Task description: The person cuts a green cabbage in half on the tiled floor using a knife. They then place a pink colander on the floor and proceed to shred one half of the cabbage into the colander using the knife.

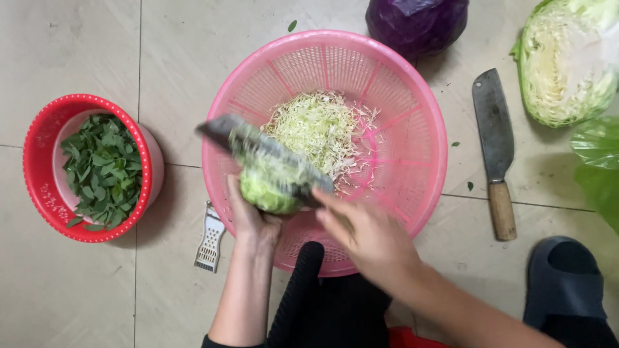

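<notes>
My left hand (248, 218) grips a piece of green cabbage (269, 183) from below, over the near side of a pink plastic colander (412, 96). My right hand (367, 235) holds the handle of a long knife (258, 145) whose blade lies across the top of the cabbage; the blade is blurred by motion. A heap of finely shredded cabbage (322, 129) lies in the middle of the colander, just beyond the blade.
On the tiled floor: a red colander (39, 187) of green leaves at left, a small metal grater (210, 241) beside the pink colander, a cleaver (495, 148) at right, a halved green cabbage (564, 61), a purple cabbage (418, 22), a green bag (599, 161), a dark sandal (564, 283).
</notes>
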